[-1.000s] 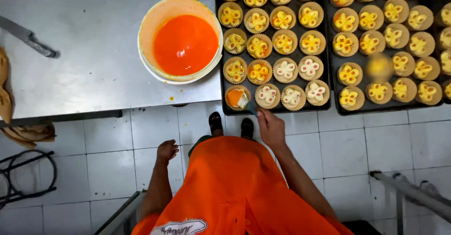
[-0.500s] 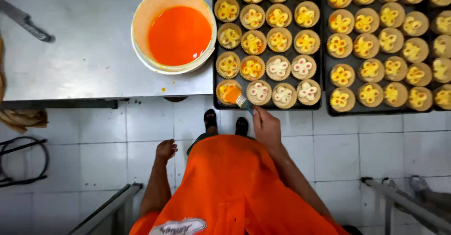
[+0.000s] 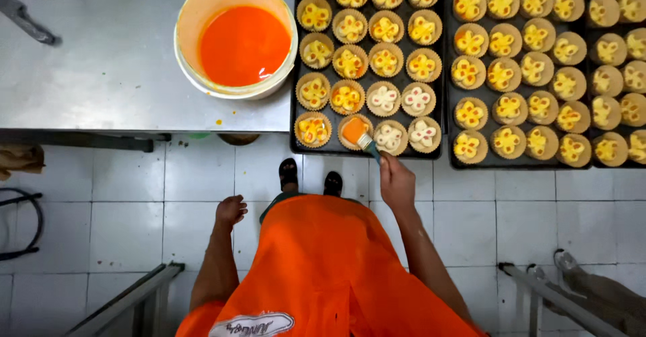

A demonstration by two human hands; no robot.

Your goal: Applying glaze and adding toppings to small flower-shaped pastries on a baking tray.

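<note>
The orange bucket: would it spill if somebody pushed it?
Probably, if shoved hard: the bucket holds plenty of runny orange glaze. It looks heavy and wide, so it would likely slide on the smooth metal table rather than tip.

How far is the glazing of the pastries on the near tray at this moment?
Most pastries on the near tray already look yellow with glaze. The right hand holds a brush on a front-row pastry, coated orange. Four pale pastries beside it remain unglazed. The left hand hangs free; the glaze bucket is still well filled.
</note>
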